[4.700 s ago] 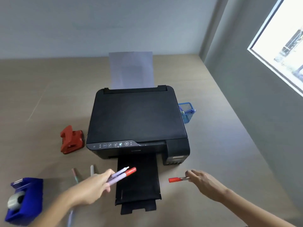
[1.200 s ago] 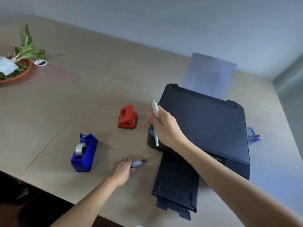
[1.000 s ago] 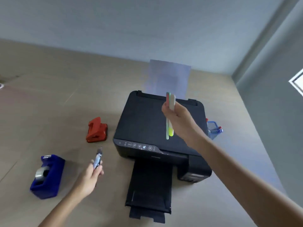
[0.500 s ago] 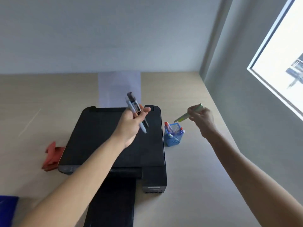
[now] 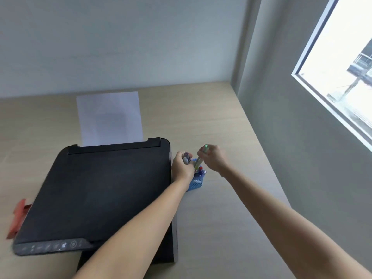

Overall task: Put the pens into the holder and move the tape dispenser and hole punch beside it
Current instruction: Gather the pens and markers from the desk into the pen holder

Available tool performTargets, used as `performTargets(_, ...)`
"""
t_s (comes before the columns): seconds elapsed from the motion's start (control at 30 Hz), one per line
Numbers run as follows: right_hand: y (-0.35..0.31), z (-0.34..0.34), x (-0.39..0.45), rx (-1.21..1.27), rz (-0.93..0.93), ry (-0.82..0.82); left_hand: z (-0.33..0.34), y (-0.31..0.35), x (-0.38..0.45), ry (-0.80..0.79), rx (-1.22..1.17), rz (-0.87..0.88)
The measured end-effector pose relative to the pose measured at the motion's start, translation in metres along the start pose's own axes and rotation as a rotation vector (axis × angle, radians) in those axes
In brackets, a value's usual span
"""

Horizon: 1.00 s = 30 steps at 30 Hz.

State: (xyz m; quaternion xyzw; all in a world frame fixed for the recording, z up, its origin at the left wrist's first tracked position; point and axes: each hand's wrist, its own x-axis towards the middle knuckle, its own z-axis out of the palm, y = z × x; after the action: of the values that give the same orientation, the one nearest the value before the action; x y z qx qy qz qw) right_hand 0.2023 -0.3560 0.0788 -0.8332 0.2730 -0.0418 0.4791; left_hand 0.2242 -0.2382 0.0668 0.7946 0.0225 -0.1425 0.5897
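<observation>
The blue mesh pen holder [image 5: 196, 182] stands on the desk just right of the printer, with several pens in it. Over its left side, my left hand [image 5: 182, 167] is shut on a couple of dark pens [image 5: 186, 157], held upright. My right hand [image 5: 212, 159] grips a light green pen [image 5: 200, 159] whose lower end dips into the holder's mouth. Half hidden behind the printer's left edge lies the red hole punch [image 5: 17, 217]. The tape dispenser is out of view.
A black printer [image 5: 96, 194] with a white sheet [image 5: 109, 118] standing in its rear feed fills the desk's middle. A grey wall with a window [image 5: 342, 63] closes the right side. Bare wooden desk [image 5: 227, 218] lies right of and in front of the holder.
Both hands have come down and together over the holder. The green pen has swung from pointing sideways to upright, its tip now in the holder. The view has shifted left and closer.
</observation>
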Motion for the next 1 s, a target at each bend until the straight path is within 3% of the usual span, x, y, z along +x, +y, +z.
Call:
performTargets(0.27, 0.011, 0.012, 0.007, -0.02, -0.061, -0.111, 0.002, -0.005, -0.004, 0.127, 0.254, 0.317)
performTargets(0.4, 0.015, 0.016, 0.005, -0.037, -0.05, -0.087, 0.007, -0.015, -0.004, -0.004, 0.587, 0.4)
performTargets(0.5, 0.018, 0.016, 0.003, -0.002, -0.008, -0.075, 0.013, -0.024, -0.003, -0.091, 0.821, 0.344)
performTargets(0.67, 0.033, 0.015, -0.001, 0.164, 0.141, -0.094, 0.018, -0.024, -0.022, 0.11, 0.416, 0.327)
performTargets(0.77, 0.042, 0.015, 0.001, 0.275, 0.224, -0.122, 0.026, -0.025, -0.036, 0.101, 0.103, 0.051)
performTargets(0.83, 0.046, 0.016, -0.001, 0.223, 0.22, -0.128, 0.027, -0.023, -0.035, 0.089, -0.043, -0.149)
performTargets(1.0, 0.049, 0.014, -0.002, 0.113, 0.241, -0.06, 0.019, -0.02, -0.016, 0.022, -0.145, -0.305)
